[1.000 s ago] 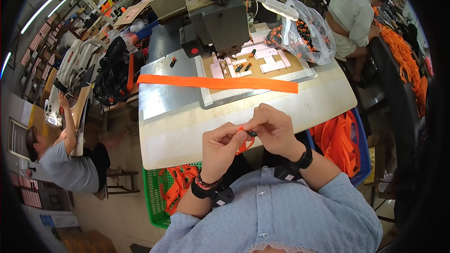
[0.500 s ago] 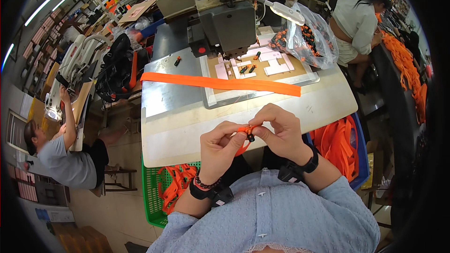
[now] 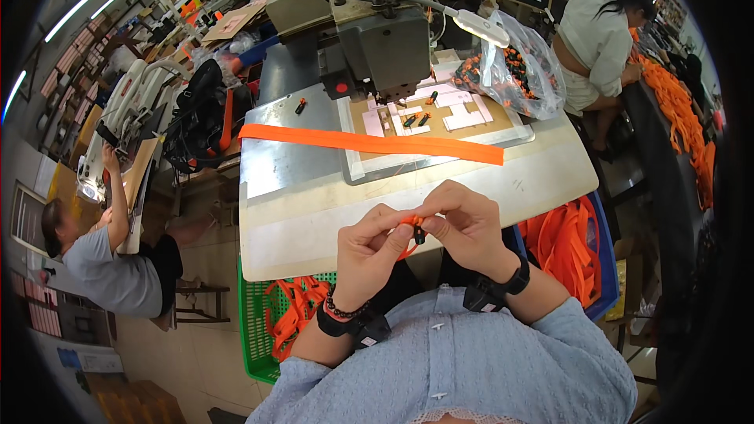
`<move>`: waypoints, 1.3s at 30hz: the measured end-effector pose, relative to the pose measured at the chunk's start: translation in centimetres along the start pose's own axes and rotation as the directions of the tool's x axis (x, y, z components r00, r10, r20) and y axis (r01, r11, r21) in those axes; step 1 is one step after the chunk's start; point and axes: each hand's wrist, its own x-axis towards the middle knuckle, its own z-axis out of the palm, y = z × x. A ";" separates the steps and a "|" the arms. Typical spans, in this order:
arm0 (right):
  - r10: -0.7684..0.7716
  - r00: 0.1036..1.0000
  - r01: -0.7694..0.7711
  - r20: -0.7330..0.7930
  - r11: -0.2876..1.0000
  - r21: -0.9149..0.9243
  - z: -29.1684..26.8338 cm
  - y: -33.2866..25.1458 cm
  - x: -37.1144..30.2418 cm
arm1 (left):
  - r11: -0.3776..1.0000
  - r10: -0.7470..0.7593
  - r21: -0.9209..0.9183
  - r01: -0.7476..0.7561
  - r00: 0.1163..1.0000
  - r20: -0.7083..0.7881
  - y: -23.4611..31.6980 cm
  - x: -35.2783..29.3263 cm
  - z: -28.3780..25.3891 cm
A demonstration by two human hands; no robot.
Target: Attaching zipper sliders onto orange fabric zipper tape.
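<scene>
Above the table's front edge, my left hand (image 3: 367, 250) and my right hand (image 3: 465, 228) meet fingertip to fingertip. Both are pinched on a small black-and-orange zipper pull (image 3: 419, 235); its black end hangs down between them. A narrow orange strip (image 3: 408, 252) curves below the left fingers, its far end hidden. Across the table, beyond my hands, lies a long flat orange zipper tape (image 3: 369, 142). More small black-and-orange pulls rest on the metal plate (image 3: 275, 159) and on the brown template (image 3: 363, 122).
A sewing machine head (image 3: 385, 51) stands over the template, with a lamp (image 3: 481, 27) beside it. A clear plastic bag (image 3: 546, 71) holds many pulls. Orange strips fill a green basket (image 3: 250, 330) and a blue bin (image 3: 606, 286). Co-workers sit at left (image 3: 122, 267) and right (image 3: 601, 39).
My fingers have shifted slightly on the pull, and its black end now points more straight down. My right hand has dropped a little. The tape on the table lies as before.
</scene>
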 end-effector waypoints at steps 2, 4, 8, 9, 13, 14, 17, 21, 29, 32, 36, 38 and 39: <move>-0.009 1.000 0.009 0.007 1.000 -0.015 -0.1 0.0 0.1 | 1.000 0.002 -0.011 -0.002 1.000 0.001 0.1 0.0 0.1; -0.059 0.998 0.062 0.037 0.995 -0.082 -0.4 0.3 0.1 | 1.000 -0.017 -0.004 0.017 1.000 0.002 0.4 0.0 0.1; -0.115 0.989 0.132 0.088 0.965 -0.227 -0.9 0.2 0.4 | 0.998 -0.055 -0.026 0.055 0.998 -0.010 0.5 0.0 0.0; -0.115 0.989 0.134 0.095 0.963 -0.232 -1.0 0.1 0.5 | 0.998 -0.056 -0.027 0.055 0.998 -0.010 0.4 0.0 0.1; -0.087 0.994 0.100 0.069 0.969 -0.226 -0.8 -0.4 0.7 | 0.996 -0.072 -0.053 0.072 0.997 0.001 0.2 0.0 -0.2; -0.073 0.996 0.082 0.048 0.973 -0.217 -0.7 -0.5 0.7 | 0.996 -0.073 -0.059 0.073 0.997 0.001 0.1 0.0 -0.3; -0.109 0.992 0.119 0.056 0.968 -0.219 -0.7 -0.5 0.9 | 0.995 -0.073 -0.074 0.073 0.997 -0.002 0.1 0.1 -0.2; -0.133 0.985 0.158 0.113 0.955 -0.250 -1.0 -0.4 1.0 | 0.994 -0.073 -0.079 0.072 0.997 -0.013 0.2 0.1 -0.1; -0.187 0.982 0.186 0.010 0.967 -0.177 -0.5 1.0 0.1 | 0.997 -0.066 -0.040 0.066 0.998 -0.013 -0.2 0.0 0.4; -0.215 0.976 0.202 -0.033 0.951 -0.233 -0.1 1.1 -0.1 | 0.997 -0.068 -0.029 0.068 0.998 -0.015 -0.8 0.0 0.1; -0.126 0.992 0.120 -0.025 0.979 -0.163 -0.2 0.1 0.9 | 0.999 -0.012 -0.033 0.011 1.000 -0.025 -0.3 0.6 0.3; -0.003 0.993 0.012 -0.117 0.997 0.075 0.5 -0.6 1.0 | 1.000 0.005 -0.021 -0.006 0.999 -0.037 0.0 0.7 0.3; -0.028 0.996 0.027 -0.085 1.000 -0.011 0.3 -0.6 1.0 | 1.000 0.000 -0.020 -0.001 0.999 -0.044 0.0 0.5 0.2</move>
